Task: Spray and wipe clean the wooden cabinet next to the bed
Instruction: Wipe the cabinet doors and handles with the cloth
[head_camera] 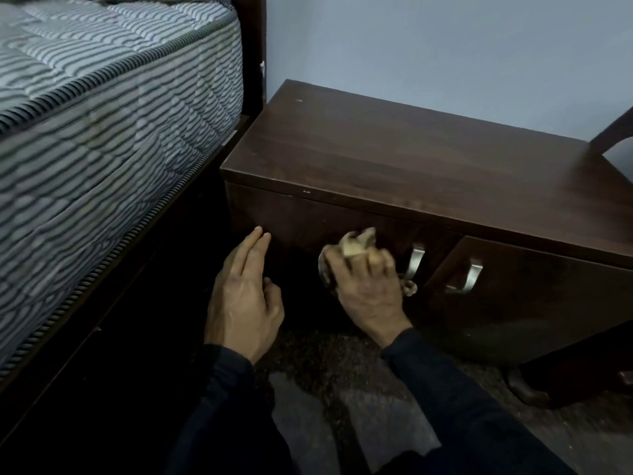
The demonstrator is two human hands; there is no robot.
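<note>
Right hand (368, 289) fingers bunch cloth (356, 246) on cabinet (411, 166) door | left hand (241, 296) fingers loose

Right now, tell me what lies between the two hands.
In the head view, nothing sits between the left hand and the right hand holding the cloth; only the cabinet door's dark front shows there.

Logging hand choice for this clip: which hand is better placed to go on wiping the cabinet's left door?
Right. The right hand grips the crumpled beige cloth against the dark wooden cabinet; the left hand is empty.
</note>
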